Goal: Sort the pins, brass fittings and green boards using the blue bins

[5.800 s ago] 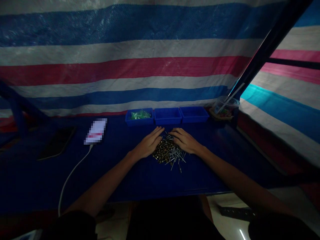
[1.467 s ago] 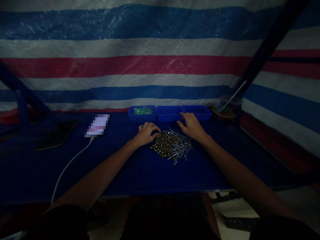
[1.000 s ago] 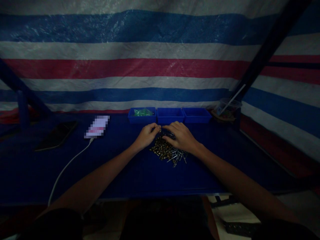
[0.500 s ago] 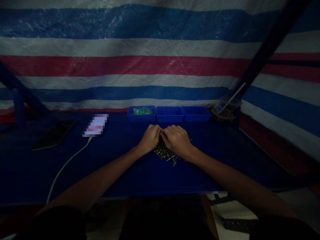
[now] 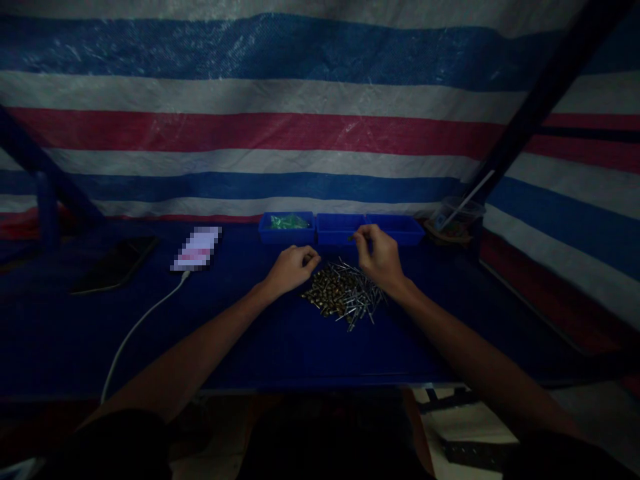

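A heap of small brass pieces and silver nails or screws [image 5: 343, 297] lies on the blue table [image 5: 280, 340]. My left hand [image 5: 293, 265] rests at the heap's left edge with its fingers curled in. My right hand [image 5: 379, 257] is lifted just behind the heap, near the middle blue bin [image 5: 334, 229]; thumb and forefinger pinch a small dark piece that I cannot make out. Three blue bins stand in a row at the back: the left bin [image 5: 287, 227] holds green pieces, the right bin [image 5: 403, 227] looks bare inside.
A striped tarp forms the back and right walls. A phone with a white cable [image 5: 196, 248] and a dark phone [image 5: 114, 265] lie at the left. A clear cup with a straw [image 5: 456, 217] stands at the back right beside a dark slanting pole.
Half a second ago both hands were together over the heap. My right hand has since lifted away toward the bins with a pinched piece, uncovering the heap; my left hand has shifted slightly left.
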The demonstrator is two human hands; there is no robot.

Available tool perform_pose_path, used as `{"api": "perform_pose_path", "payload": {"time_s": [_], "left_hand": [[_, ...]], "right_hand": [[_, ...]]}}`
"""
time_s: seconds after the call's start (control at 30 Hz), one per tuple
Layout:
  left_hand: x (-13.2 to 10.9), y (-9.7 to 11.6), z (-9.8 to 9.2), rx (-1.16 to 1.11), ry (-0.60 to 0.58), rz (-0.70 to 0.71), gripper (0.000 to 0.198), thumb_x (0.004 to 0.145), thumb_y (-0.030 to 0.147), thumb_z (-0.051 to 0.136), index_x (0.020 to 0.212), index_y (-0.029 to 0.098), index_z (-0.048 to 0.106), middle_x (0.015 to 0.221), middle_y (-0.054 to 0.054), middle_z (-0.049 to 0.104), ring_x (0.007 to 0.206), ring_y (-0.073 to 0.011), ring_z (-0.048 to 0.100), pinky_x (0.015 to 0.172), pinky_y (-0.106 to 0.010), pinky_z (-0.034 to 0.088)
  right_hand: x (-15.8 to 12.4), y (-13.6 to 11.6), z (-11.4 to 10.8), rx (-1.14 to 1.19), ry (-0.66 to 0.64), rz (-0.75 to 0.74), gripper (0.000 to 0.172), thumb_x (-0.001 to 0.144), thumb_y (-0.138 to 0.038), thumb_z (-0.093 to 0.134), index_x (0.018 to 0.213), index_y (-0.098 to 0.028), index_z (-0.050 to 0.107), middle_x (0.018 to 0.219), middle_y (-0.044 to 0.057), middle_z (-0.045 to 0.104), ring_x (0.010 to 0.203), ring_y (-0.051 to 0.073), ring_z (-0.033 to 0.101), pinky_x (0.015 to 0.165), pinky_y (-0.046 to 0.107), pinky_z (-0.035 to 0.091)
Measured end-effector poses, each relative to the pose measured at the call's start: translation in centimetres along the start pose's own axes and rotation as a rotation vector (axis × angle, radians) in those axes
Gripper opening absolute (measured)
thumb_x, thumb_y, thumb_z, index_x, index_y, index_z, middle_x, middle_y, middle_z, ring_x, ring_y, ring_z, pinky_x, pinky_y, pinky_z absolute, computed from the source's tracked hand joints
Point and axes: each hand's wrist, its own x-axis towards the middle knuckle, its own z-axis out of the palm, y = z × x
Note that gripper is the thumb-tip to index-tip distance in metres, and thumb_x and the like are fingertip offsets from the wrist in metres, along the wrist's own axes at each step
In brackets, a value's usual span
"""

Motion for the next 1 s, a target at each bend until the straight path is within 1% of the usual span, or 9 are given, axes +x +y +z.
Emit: {"api": "perform_pose_path", "payload": {"time_s": [0.1,0.17,0.23,0.3,0.37,0.47,0.6,0.73,1.0], "left_hand": [[-0.3,0.0,-0.3,0.072,-0.081,0.073,0.017,0.082,0.034,0.057,0.087,0.022,0.068,0.073,-0.002,0.067,0.078,-0.0203,0.058,0.076,-0.035,0.041],[-0.6,0.4,-0.4,0.115,-0.134,0.145,0.015,0.081,0.032,0.059,0.09,0.026,0.069,0.079,-0.002,0.067,0.087,-0.0226,0.057,0.08,-0.038,0.039],[-0.7,0.7,-0.4,0.137,-0.186,0.193,0.015,0.081,0.026,0.059,0.09,0.028,0.07,0.085,-0.002,0.068,0.091,-0.0235,0.056,0.083,-0.039,0.037],[-0.7,0.5,-0.3,0.135,-0.21,0.216,0.018,0.082,0.021,0.057,0.089,0.028,0.07,0.087,-0.002,0.068,0.092,-0.0231,0.056,0.083,-0.038,0.038],[-0.6,0.0,-0.1,0.109,-0.21,0.231,0.018,0.082,0.018,0.055,0.088,0.026,0.069,0.087,-0.002,0.068,0.09,-0.022,0.056,0.081,-0.035,0.039],[-0.3,-0.9,0.3,0.061,-0.184,0.237,0.015,0.084,0.016,0.052,0.084,0.022,0.067,0.086,-0.003,0.068,0.086,-0.0206,0.057,0.08,-0.033,0.041],[0.0,-0.9,0.5,0.025,-0.095,0.143,0.017,0.088,0.02,0.047,0.082,0.018,0.062,0.086,-0.005,0.067,0.085,-0.0205,0.056,0.083,-0.035,0.042],[0.1,0.1,0.4,0.0,0.005,0.029,0.02,0.09,0.025,0.043,0.082,0.017,0.059,0.084,-0.006,0.065,0.087,-0.0217,0.055,0.084,-0.037,0.043],[-0.2,1.0,0.6,-0.074,0.132,-0.015,0.018,0.09,0.026,0.045,0.083,0.018,0.059,0.085,-0.005,0.065,0.086,-0.0206,0.056,0.082,-0.035,0.044]], "right_hand": [[2.7,0.4,-1.4,-0.036,0.267,-0.036,0.022,0.094,-0.033,0.038,0.088,-0.02,0.054,0.08,0.005,0.063,0.071,0.017,0.057,0.067,0.032,0.042],[4.7,1.3,-1.7,-0.124,0.313,-0.068,0.023,0.094,-0.033,0.038,0.088,-0.02,0.056,0.08,0.005,0.063,0.073,0.018,0.057,0.07,0.034,0.043],[6.3,2.5,-1.3,-0.238,0.208,-0.095,0.023,0.093,-0.03,0.04,0.088,-0.02,0.06,0.081,0.006,0.064,0.076,0.019,0.056,0.072,0.035,0.043],[6.8,3.8,-0.4,-0.356,0.013,-0.097,0.021,0.09,-0.025,0.044,0.09,-0.018,0.064,0.082,0.009,0.065,0.079,0.022,0.056,0.071,0.037,0.042],[5.9,4.5,0.6,-0.428,-0.163,-0.096,0.021,0.088,-0.021,0.046,0.094,-0.017,0.066,0.083,0.011,0.067,0.081,0.024,0.056,0.071,0.037,0.041],[3.0,3.9,1.3,-0.406,-0.295,-0.101,0.025,0.089,-0.022,0.045,0.102,-0.016,0.065,0.089,0.01,0.068,0.084,0.023,0.056,0.071,0.036,0.039],[-0.7,1.1,1.5,-0.318,-0.408,-0.149,0.027,0.09,-0.033,0.047,0.105,-0.016,0.062,0.092,0.009,0.067,0.088,0.024,0.055,0.073,0.036,0.037],[-1.9,-1.7,2.3,-0.302,-0.44,-0.178,0.032,0.087,-0.044,0.052,0.1,-0.016,0.061,0.092,0.01,0.067,0.089,0.026,0.054,0.072,0.037,0.035],[-1.6,-3.4,2.8,-0.336,-0.398,-0.047,0.021,0.092,-0.027,0.043,0.082,-0.018,0.06,0.08,0.007,0.067,0.075,0.02,0.058,0.066,0.032,0.036]]}}
